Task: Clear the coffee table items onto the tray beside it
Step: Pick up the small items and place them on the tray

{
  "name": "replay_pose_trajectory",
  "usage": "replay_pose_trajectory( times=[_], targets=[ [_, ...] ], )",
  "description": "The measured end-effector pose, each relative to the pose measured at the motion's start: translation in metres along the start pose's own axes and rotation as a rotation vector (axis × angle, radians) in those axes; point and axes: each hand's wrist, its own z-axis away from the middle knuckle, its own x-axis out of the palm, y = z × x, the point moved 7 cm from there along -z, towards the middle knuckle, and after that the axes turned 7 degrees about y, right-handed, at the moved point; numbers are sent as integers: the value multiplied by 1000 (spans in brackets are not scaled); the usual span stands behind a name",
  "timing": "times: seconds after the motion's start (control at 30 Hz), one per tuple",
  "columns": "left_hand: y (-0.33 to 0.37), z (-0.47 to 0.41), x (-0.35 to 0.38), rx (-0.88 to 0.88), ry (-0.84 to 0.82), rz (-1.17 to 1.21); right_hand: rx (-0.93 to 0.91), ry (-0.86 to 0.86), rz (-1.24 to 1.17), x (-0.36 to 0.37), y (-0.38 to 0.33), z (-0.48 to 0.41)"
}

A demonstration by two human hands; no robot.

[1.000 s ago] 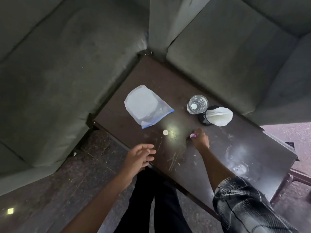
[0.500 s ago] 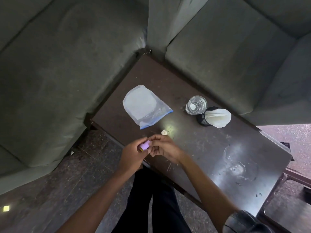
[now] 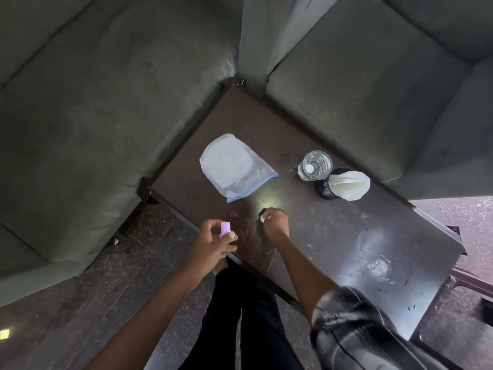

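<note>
Your left hand [image 3: 213, 243] grips a small purple tube [image 3: 225, 228], held upright off the near edge of the coffee table [image 3: 333, 236]. Your right hand [image 3: 274, 222] is pinched on a small white cap [image 3: 262, 217], low on the tabletop. Farther in on the table: zip bag [image 3: 234, 166] lying flat, clear drinking glass [image 3: 314, 165], and just beside it a black mesh cup [image 3: 326, 189] with white paper [image 3: 349, 184] in it.
</note>
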Motion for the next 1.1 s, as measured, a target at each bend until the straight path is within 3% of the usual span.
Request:
replay_pose_trajectory(
  times=[0.13, 0.27, 0.47, 0.63, 0.9, 1.1],
  targets=[
    [16, 18, -5, 22, -24, 38, 174, -75, -700, -29, -14, 43],
    [40, 42, -6, 73, -102, 69, 125, -163, -1074, -86, -42, 109],
    [67, 102, 27, 121, -371, 115, 16, -71, -1241, -162, -43, 204],
    [65, 157, 81, 199, -515, 29, -41, 101, -1370, -208, 9, 266],
    [6, 241, 201, 236, -689, -143, 37, 323, -1539, -248, 157, 340],
    [-58, 310, 312, 228, -722, -175, 91, 464, -1680, -287, 294, 403]
  ],
)
